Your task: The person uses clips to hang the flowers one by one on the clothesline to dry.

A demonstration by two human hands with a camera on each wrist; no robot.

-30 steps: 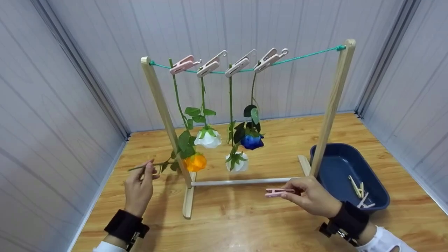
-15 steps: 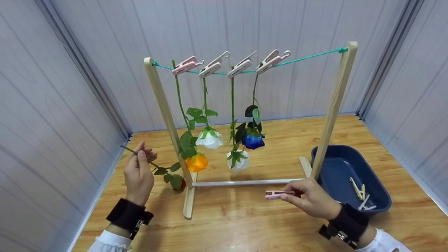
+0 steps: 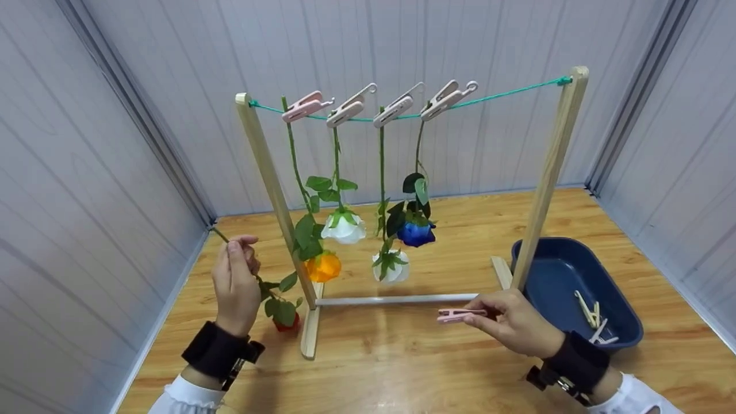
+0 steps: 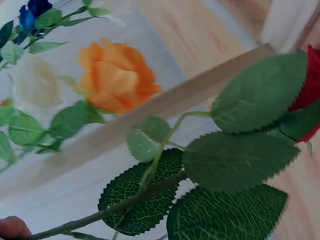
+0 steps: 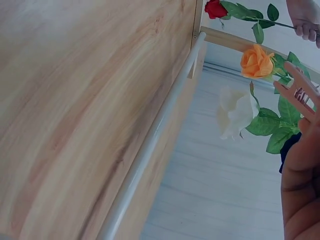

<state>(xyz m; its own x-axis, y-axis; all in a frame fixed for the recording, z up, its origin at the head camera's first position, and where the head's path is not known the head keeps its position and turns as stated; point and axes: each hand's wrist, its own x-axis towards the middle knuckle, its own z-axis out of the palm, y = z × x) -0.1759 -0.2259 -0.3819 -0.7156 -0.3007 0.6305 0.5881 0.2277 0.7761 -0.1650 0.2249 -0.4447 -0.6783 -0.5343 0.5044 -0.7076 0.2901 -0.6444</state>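
My left hand (image 3: 237,282) pinches the green stem of a red rose (image 3: 286,323), left of the rack's left post. The bloom points down near the post's foot, and its stem end sticks up past my fingers. Serrated leaves (image 4: 240,160) on that stem fill much of the left wrist view. With thumb and fingers my right hand (image 3: 514,322) holds a pink clothespin (image 3: 460,315) in front of the rack's lower bar. Upside down from the green cord (image 3: 494,96) hang an orange rose (image 3: 323,267), two white roses (image 3: 343,227) and a blue rose (image 3: 416,233), each clipped by a clothespin.
The wooden rack has a left post (image 3: 264,172), a right post (image 3: 549,178) and a white lower bar (image 3: 397,299). Behind the right post stands a dark blue basin (image 3: 546,276) with loose clothespins (image 3: 587,310) inside. Pale panel walls surround the wooden tabletop (image 3: 397,379).
The red rose has swung from lying level behind the left post to hanging bloom-down left of it, as my left hand turned. My right hand has barely moved with the clothespin.
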